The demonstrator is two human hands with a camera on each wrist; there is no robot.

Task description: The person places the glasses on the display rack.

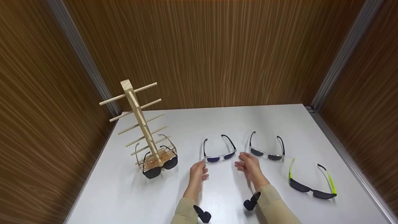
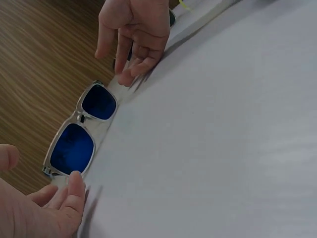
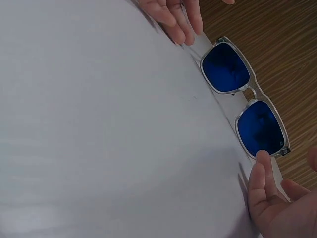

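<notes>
Clear-framed sunglasses with blue lenses [image 1: 213, 159] [image 2: 73, 148] [image 3: 225, 68] lie on the white table, temples unfolded toward the back. My left hand [image 1: 197, 172] [image 2: 49, 210] is at their left end, its fingers loosely bent; whether a fingertip touches the frame I cannot tell. Beyond their right end, in the head view, is my right hand [image 1: 250, 166] [image 3: 282, 210] with relaxed fingers and a small gap to the frame. Neither hand grips anything. A second clear-framed pair with dark lenses [image 1: 275, 157] lies just right of the right hand.
A wooden display rack [image 1: 141, 121] with several crossbars stands at the left; dark sunglasses [image 1: 153, 173] hang low on it, wire-framed glasses [image 1: 174, 150] behind them. Black sunglasses with yellow-green temples [image 1: 323, 195] lie at the right. Wood-grain panels [image 1: 217, 53] enclose the table.
</notes>
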